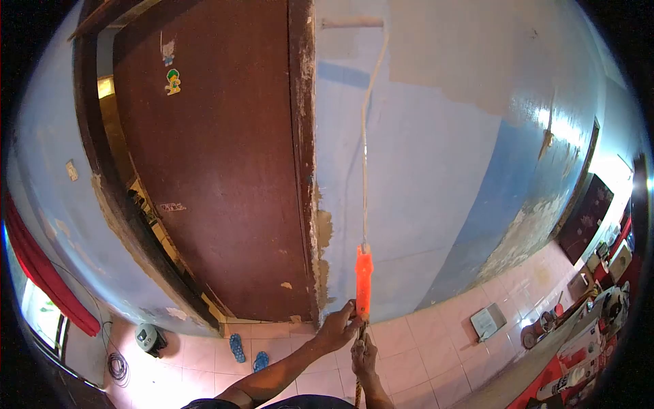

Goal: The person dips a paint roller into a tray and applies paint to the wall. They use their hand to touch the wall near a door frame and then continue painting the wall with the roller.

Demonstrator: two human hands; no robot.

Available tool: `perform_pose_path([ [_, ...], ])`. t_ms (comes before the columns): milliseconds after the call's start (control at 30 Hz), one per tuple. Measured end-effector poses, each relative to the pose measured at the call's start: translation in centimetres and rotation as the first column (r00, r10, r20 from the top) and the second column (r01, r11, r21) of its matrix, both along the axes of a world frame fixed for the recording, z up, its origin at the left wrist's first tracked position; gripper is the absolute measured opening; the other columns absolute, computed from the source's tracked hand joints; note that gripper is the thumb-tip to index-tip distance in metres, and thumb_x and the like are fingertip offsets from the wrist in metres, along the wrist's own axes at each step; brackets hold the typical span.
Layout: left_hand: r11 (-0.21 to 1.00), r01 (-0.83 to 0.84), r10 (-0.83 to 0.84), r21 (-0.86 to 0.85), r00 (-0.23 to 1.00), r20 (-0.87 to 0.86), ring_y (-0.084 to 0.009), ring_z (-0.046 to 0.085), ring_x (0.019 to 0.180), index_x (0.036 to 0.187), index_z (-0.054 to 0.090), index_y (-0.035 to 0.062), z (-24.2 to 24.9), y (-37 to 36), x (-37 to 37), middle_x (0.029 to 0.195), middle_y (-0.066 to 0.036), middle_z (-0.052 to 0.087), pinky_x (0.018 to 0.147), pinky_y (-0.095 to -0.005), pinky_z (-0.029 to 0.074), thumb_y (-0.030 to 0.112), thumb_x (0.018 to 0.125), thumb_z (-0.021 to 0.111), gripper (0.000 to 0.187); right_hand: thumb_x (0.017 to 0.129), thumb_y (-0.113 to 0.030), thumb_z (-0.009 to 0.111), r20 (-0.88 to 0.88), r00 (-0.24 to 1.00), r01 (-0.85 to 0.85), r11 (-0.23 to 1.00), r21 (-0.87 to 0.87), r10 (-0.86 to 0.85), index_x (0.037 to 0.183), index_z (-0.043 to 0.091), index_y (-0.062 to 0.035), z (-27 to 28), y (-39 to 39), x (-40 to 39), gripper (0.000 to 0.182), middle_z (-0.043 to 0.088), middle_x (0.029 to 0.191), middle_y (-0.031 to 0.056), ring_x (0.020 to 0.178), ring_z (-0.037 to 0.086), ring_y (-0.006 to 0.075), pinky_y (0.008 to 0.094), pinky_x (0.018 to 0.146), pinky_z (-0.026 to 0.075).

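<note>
The left hand (335, 330) grips at the base of the orange handle (364, 281), the right hand (366, 357) closes below on the pole (358, 393), and the roller (353, 23) seems high against the wall (429, 163) (rolling step, I judge), so moving it calls for 2 steady hands.

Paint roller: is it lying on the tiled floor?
No, the roller is high up by the blue-and-grey wall, at the far end of its rod from the orange handle.

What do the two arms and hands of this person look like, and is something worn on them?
The left hand and right hand are gloveless. The left forearm and right forearm are uncovered; no watch or bracelet shows. Dark clothing appears at the bottom edge.
</note>
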State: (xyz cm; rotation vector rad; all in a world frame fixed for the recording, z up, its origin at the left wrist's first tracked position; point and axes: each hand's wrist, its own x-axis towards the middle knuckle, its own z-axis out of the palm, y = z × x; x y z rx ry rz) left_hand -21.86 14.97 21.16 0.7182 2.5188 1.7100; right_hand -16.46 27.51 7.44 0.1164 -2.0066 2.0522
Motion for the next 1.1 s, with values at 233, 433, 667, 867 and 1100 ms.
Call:
perform_pose_path([
  [233,0.997,-0.076,0.076,0.014,0.997,0.030,-0.0233,0.060,0.082,0.112,0.049,0.0020,-2.1,-0.2,-2.3,0.088,-0.013,0.060,0.075,-0.0370,0.048,0.043,0.097,0.050,0.043,0.100,-0.037,0.042,-0.004,1.000,0.021,0.978,0.205,-0.020,0.097,0.051,-0.0008,0.2,-0.1,-1.7,0.037,0.047,0.052,0.0090,0.044,0.048,0.0215,0.0362,0.044,0.038],
  [433,0.990,-0.133,0.137,0.050,0.985,-0.100,-0.0266,0.060,0.068,0.107,0.050,0.0029,2.7,-0.2,-6.2,0.074,-0.014,0.058,0.066,-0.0396,0.047,0.039,0.097,0.051,0.037,0.099,-0.045,0.042,-0.074,0.997,0.025,0.988,0.153,-0.014,0.099,0.054,-0.0012,4.6,-0.8,-5.9,0.045,0.051,0.063,0.0111,0.056,0.051,0.0210,0.0377,0.052,0.041],
  [667,0.955,-0.156,0.211,0.254,0.956,-0.205,-0.0195,0.057,0.064,0.101,0.051,0.0031,16.2,0.8,-11.3,0.073,-0.011,0.060,0.062,-0.0348,0.046,0.037,0.098,0.050,0.035,0.098,-0.053,0.037,-0.084,0.992,0.107,0.984,0.140,-0.096,0.090,0.050,-0.0002,19.6,-2.1,-11.5,0.055,0.045,0.061,0.0111,0.055,0.044,0.0211,0.0368,0.052,0.039],
  [867,0.964,-0.179,0.211,0.195,0.965,-0.156,-0.0224,0.059,0.065,0.105,0.051,0.0036,11.9,1.6,-11.7,0.074,-0.012,0.061,0.063,-0.0364,0.046,0.040,0.096,0.051,0.038,0.099,-0.049,0.038,-0.134,0.991,0.018,0.994,0.111,-0.003,0.086,0.049,-0.0006,15.8,-0.2,-11.1,0.051,0.042,0.060,0.0086,0.053,0.041,0.0188,0.0361,0.051,0.037],
  [1100,0.976,-0.219,0.216,-0.012,0.970,-0.111,-0.0402,0.063,0.076,0.108,0.048,0.0055,-3.1,3.3,-6.1,0.078,-0.019,0.061,0.065,-0.0471,0.047,0.040,0.096,0.049,0.036,0.098,-0.047,0.044,0.070,0.997,-0.023,0.997,-0.079,0.028,0.083,0.050,-0.0046,0.4,1.9,-5.7,0.045,0.039,0.060,-0.0024,0.052,0.037,0.0077,0.0263,0.045,0.031],
])
